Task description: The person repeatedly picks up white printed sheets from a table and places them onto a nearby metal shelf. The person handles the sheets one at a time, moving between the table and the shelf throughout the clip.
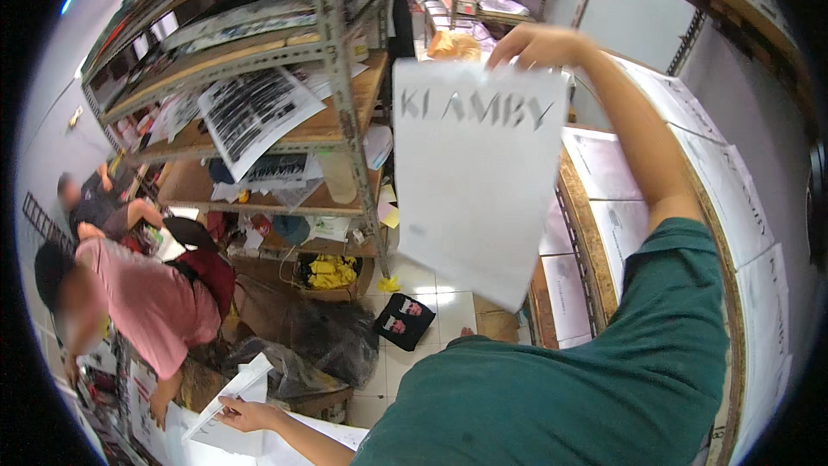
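Note:
My right hand (539, 45) is raised ahead and pinches the top edge of a large white sheet (474, 198). The sheet hangs down, with dark block lettering near its top and a small grey smudge low on its left. At the lower left, my left hand (248, 415) grips another white sheet (246, 393), which has a folded or doubled upper edge. It is held over a white work surface (332, 434). Part of my left fingers lies hidden by that sheet.
Beside my left hand, a person in a pink shirt (155, 293) leans over the work; another person (108, 207) sits farther back. A metal-framed shelf (332, 78) stands ahead left. Racks with printed white sheets (569, 298) line the right. A black folded cloth (404, 321) lies on the tiled floor.

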